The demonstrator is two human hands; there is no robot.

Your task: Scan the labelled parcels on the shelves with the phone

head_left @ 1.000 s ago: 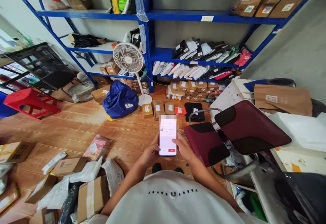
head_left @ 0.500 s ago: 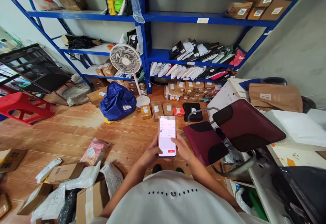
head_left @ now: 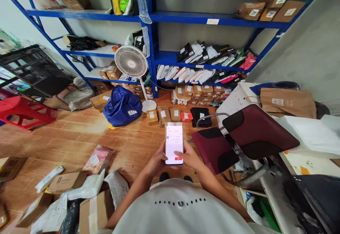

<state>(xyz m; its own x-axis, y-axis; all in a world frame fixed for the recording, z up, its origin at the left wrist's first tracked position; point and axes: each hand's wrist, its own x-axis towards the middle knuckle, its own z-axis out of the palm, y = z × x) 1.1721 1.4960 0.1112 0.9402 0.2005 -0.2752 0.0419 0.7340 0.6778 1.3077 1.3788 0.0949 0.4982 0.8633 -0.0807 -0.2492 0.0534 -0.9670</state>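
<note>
A smartphone (head_left: 174,143) with a bright, mostly white screen is held upright in front of my body. Near the bottom of its screen is a red button. My left hand (head_left: 158,157) grips the phone's lower left side, its thumb at the edge. On the lower right side my right hand (head_left: 189,155) is wrapped round it too, with the thumb over the screen just above the red button. The fingers behind the phone are mostly hidden.
Blue shelves (head_left: 180,17) with parcels stand ahead. A white fan (head_left: 131,62) and blue bag (head_left: 122,106) are on the floor before them. A dark red chair (head_left: 260,131) is close on my right. Parcels (head_left: 67,181) lie at lower left; a red stool (head_left: 25,110) stands left.
My right thumb has shifted left and down over the screen, closer to the red button. Both hands still hold the phone in nearly the same place.
</note>
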